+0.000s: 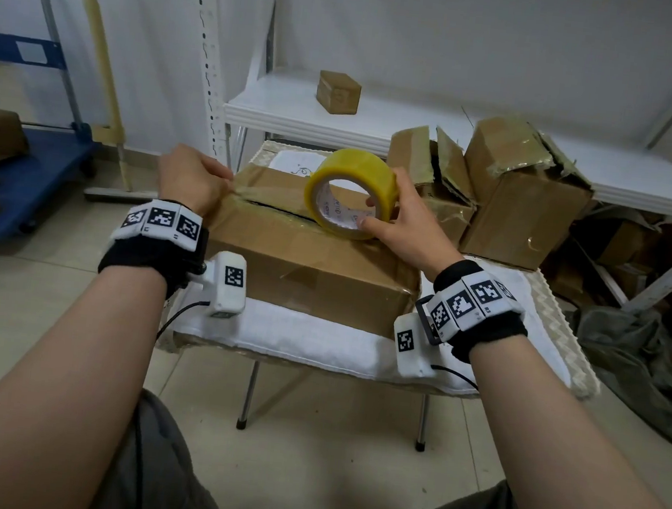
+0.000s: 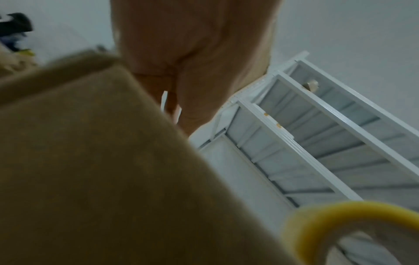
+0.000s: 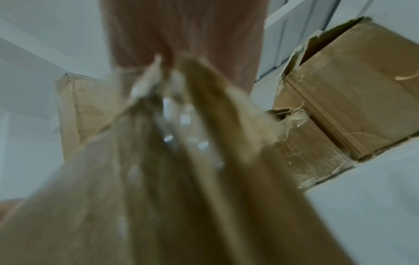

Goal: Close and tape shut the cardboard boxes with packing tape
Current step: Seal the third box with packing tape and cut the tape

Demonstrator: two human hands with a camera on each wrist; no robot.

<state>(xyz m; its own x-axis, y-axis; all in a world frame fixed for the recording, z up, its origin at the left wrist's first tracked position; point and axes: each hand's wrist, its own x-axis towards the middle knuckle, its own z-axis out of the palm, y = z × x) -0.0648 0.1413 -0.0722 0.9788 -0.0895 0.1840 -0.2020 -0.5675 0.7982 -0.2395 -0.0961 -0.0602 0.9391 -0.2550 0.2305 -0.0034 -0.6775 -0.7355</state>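
Your right hand [image 1: 406, 224] held the yellow tape roll [image 1: 351, 193]. Your thumb was on the near edge and your fingers curled over the top and into the hole. The roll stood on its edge on top of the big box [image 1: 304, 259], right by the dark gap between the two top flaps. A strip of tape ran from the roll to the left along that gap.

Your left hand [image 1: 192, 181] was at the left end of the box top. Its fingers were bent down on the tape end there, pressing it to the cardboard.

The big box sat on a white towel [image 1: 316, 347] on the bench [image 1: 565, 340]. Two torn boxes [image 1: 514, 198] stood just to its right. A small box [image 1: 338, 92] sat on the white shelf [image 1: 380, 128] behind.
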